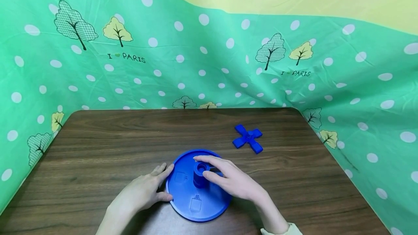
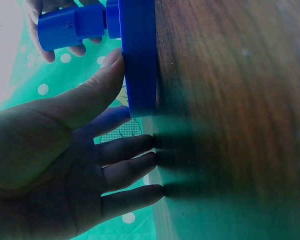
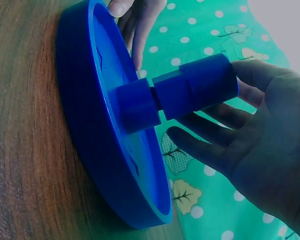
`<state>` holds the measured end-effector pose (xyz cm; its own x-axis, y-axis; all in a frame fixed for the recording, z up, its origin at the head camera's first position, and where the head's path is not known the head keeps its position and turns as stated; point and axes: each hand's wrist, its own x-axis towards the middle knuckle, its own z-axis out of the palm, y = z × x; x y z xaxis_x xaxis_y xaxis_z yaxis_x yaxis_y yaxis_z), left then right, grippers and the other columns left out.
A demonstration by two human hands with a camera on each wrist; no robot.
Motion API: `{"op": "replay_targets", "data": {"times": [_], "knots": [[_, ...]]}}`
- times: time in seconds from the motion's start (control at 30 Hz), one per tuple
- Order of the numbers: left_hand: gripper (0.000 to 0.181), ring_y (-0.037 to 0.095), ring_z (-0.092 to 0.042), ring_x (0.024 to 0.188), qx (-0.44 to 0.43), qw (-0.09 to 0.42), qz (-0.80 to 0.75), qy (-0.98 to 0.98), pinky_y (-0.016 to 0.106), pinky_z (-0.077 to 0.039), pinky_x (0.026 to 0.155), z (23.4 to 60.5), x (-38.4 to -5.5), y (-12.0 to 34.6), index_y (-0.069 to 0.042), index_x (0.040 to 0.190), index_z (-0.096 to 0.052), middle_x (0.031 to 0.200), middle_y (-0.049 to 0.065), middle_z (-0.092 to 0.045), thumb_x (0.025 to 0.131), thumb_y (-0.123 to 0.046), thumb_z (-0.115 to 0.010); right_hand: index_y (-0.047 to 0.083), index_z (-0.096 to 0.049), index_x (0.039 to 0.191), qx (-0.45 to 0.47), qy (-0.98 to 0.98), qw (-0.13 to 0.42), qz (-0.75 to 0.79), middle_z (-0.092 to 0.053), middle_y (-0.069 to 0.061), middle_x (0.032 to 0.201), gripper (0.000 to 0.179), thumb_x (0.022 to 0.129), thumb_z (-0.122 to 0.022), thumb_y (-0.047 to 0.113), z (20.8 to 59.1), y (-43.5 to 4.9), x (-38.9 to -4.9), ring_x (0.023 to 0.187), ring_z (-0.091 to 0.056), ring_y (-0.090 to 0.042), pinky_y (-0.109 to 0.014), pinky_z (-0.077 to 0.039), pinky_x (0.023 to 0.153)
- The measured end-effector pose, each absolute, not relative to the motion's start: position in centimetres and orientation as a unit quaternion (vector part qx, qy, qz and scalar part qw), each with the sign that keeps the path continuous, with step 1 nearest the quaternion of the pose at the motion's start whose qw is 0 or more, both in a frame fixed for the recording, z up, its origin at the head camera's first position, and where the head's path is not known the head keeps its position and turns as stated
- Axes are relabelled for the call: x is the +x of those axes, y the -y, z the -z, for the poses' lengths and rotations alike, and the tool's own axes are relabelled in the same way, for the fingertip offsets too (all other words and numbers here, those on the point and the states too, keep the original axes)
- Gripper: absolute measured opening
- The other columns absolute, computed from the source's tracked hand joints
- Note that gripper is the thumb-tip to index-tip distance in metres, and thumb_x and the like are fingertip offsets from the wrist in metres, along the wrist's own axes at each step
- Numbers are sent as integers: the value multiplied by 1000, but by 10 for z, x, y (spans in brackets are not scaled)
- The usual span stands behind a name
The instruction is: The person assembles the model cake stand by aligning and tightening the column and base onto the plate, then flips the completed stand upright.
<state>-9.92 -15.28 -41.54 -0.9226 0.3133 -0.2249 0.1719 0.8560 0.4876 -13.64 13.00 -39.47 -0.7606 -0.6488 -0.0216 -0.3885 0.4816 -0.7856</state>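
Observation:
A round blue disc base (image 1: 186, 206) with a raised rim lies on the table, a short post (image 3: 137, 105) rising from its middle. Above that post is a blue stepped cylinder (image 3: 200, 87) with a hollow top, and a narrow gap shows between the two. My right hand (image 1: 235, 180) holds the cylinder near its upper end, thumb on one side and fingers reaching round the other. At the disc's left edge my left hand (image 1: 140, 191) touches the rim with thumb and forefinger; its other fingers reach down to the table with little bend.
A blue cross-shaped piece (image 1: 249, 138) with a small raised centre lies on the brown wooden table (image 1: 114, 148), beyond the disc to the right. Green dotted cloth (image 1: 192, 61) hangs behind the table and along both sides.

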Motion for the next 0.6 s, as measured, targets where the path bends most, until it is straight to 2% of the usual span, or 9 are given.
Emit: {"op": "replay_targets", "data": {"times": [0.2, 0.37, 0.43, 0.6], "knots": [[90, 51, -52, 137, 123, 156, -236, -951, 70, -43, 109, 415, -100, 152, -13, 157, -44, 162, 24, -41, 83, -49, -81, 43, -53, 140, -280, -857, 142, 407, -58, 17, 146, 37, 103, -59, 47, 396, -128, -136, 139, -55, -12, -48, -47, 115], [90, 50, -51, 139, 116, 163, -233, -952, 69, -42, 110, 415, -100, 152, -15, 157, -43, 162, 22, -41, 84, -49, -81, 38, -56, 134, -261, -862, 131, 415, -62, 19, 137, 40, 97, -67, 50, 396, -125, -135, 130, -60, -7, -41, -52, 110], [89, 50, -51, 140, 114, 163, -233, -952, 69, -42, 110, 415, -100, 152, -16, 157, -44, 162, 22, -41, 84, -49, -81, 36, -55, 136, -259, -860, 133, 419, -61, 17, 138, 44, 96, -69, 50, 396, -125, -135, 130, -61, -9, -40, -54, 109], [89, 51, -51, 139, 117, 160, -236, -951, 69, -42, 110, 415, -99, 152, -15, 157, -44, 162, 22, -42, 84, -49, -81, 40, -48, 146, -268, -854, 143, 422, -56, 8, 152, 49, 100, -64, 46, 395, -128, -135, 138, -57, -17, -50, -50, 113]]}}
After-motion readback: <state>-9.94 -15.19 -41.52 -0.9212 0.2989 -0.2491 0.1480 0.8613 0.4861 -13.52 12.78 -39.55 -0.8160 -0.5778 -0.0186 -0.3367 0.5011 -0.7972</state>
